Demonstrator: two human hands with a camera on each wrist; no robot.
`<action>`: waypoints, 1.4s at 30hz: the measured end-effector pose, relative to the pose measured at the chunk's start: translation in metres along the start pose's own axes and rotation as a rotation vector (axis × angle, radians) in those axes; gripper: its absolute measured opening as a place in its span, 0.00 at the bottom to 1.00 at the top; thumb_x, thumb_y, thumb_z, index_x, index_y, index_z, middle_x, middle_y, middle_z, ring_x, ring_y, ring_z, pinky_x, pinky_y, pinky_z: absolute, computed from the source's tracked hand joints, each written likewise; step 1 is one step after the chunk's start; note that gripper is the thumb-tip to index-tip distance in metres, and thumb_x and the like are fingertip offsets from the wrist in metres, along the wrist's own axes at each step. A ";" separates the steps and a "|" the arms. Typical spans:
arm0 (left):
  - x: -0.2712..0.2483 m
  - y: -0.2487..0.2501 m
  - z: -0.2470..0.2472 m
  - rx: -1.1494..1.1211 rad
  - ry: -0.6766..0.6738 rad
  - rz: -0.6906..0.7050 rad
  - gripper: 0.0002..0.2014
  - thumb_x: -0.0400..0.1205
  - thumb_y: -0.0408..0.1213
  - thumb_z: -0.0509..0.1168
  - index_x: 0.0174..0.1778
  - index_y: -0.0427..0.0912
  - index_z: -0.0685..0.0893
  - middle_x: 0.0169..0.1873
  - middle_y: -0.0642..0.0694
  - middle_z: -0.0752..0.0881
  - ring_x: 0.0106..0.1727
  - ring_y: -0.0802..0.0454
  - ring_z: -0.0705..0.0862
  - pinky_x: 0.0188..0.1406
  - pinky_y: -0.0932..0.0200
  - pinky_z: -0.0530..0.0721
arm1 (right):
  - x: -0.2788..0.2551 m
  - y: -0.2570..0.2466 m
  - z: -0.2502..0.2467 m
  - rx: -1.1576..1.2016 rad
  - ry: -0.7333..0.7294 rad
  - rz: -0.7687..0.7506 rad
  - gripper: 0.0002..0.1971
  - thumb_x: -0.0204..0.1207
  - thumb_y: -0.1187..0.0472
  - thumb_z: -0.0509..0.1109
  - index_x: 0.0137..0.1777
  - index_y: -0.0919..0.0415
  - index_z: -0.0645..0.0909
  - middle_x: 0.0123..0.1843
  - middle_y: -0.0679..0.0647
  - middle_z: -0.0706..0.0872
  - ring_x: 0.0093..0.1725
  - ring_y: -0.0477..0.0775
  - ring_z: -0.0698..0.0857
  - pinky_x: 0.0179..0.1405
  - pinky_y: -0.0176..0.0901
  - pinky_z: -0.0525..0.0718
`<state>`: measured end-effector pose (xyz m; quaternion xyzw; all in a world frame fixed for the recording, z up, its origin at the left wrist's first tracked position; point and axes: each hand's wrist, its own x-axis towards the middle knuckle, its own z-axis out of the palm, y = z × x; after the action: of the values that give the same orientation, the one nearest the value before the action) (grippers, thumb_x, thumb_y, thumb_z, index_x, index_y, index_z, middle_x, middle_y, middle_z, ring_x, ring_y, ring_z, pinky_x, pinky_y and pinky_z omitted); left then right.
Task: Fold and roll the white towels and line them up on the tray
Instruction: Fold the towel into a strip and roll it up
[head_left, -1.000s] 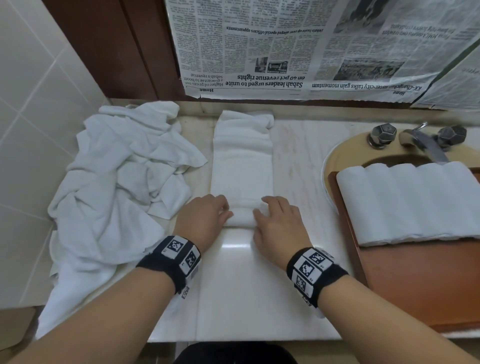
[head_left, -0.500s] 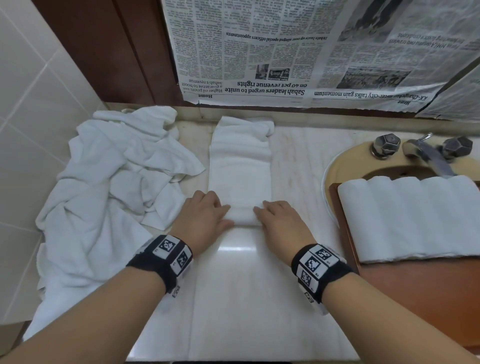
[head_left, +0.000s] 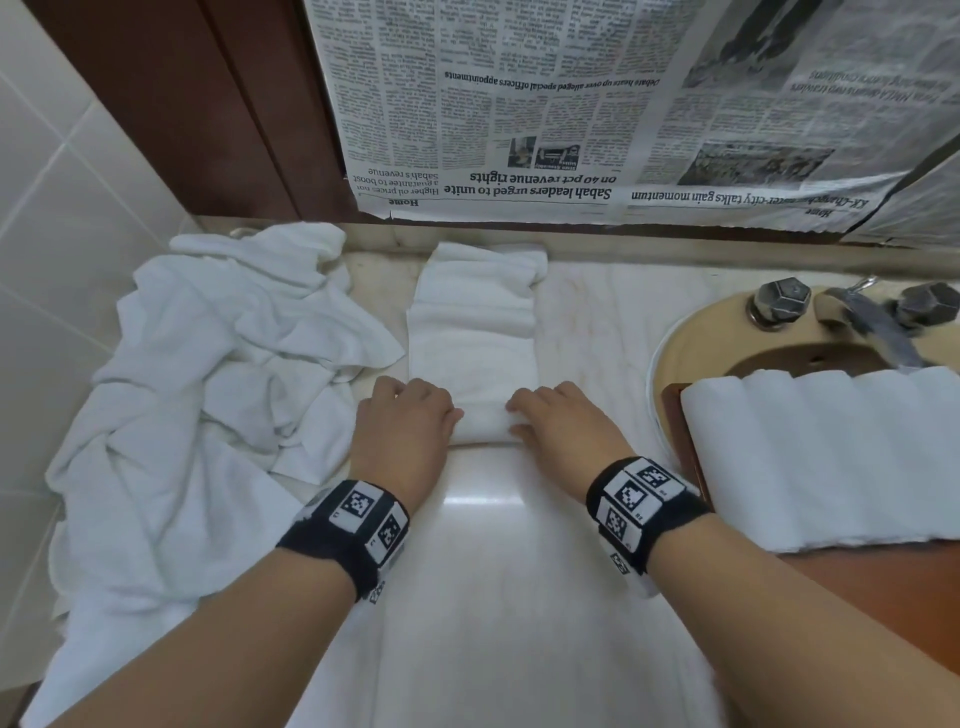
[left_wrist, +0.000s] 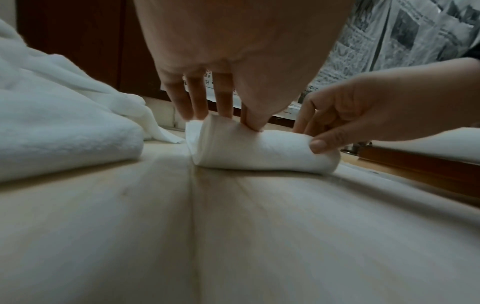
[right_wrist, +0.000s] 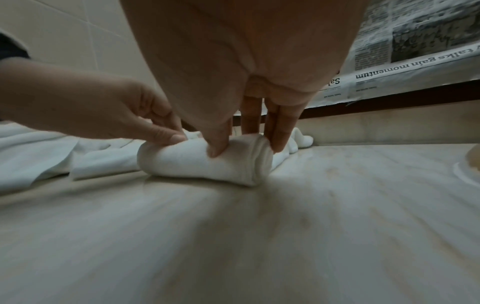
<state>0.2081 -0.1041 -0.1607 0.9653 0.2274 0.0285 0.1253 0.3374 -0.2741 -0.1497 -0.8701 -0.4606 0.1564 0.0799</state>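
- At the lower centre of the head view, the left hand (head_left: 402, 434) and right hand (head_left: 563, 428) sit on the near, rolled end of a folded white towel (head_left: 475, 338) on the marble counter (head_left: 519, 597).
- In both wrist views each hand's fingers curl over the top of the roll with the thumb pressed into its near side, gripping it.
- The unrolled strip runs up the frame to the back ledge.
- Left of it lies a crumpled heap of white towels (head_left: 208, 395).
- At the right edge, rolled towels (head_left: 831, 452) lie side by side, touching, on a wooden tray (head_left: 883, 603) over the sink (head_left: 691, 353).
- Newspaper (head_left: 597, 104) covers the wall at the top.
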 end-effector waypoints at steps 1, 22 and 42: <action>-0.002 0.001 0.002 0.034 0.049 0.022 0.12 0.84 0.52 0.69 0.46 0.47 0.90 0.51 0.47 0.88 0.52 0.37 0.80 0.43 0.45 0.80 | -0.001 -0.001 0.004 -0.024 0.002 -0.005 0.18 0.89 0.60 0.59 0.76 0.58 0.74 0.73 0.57 0.81 0.72 0.63 0.73 0.71 0.53 0.76; -0.096 -0.034 0.009 -0.371 -0.273 0.061 0.36 0.74 0.78 0.55 0.72 0.63 0.84 0.49 0.62 0.76 0.55 0.56 0.73 0.62 0.56 0.74 | -0.055 -0.007 -0.003 0.324 -0.478 0.142 0.10 0.71 0.43 0.81 0.44 0.47 0.89 0.42 0.45 0.86 0.41 0.45 0.83 0.39 0.38 0.77; -0.094 -0.001 0.012 -0.364 -0.037 -0.196 0.22 0.84 0.60 0.66 0.67 0.50 0.87 0.67 0.51 0.79 0.64 0.49 0.83 0.63 0.55 0.80 | -0.083 -0.020 0.016 0.149 -0.085 0.176 0.23 0.78 0.40 0.72 0.69 0.49 0.84 0.69 0.49 0.68 0.68 0.52 0.72 0.65 0.47 0.78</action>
<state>0.1252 -0.1478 -0.1719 0.9004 0.3090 0.0392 0.3038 0.2725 -0.3315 -0.1430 -0.8913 -0.3727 0.2332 0.1107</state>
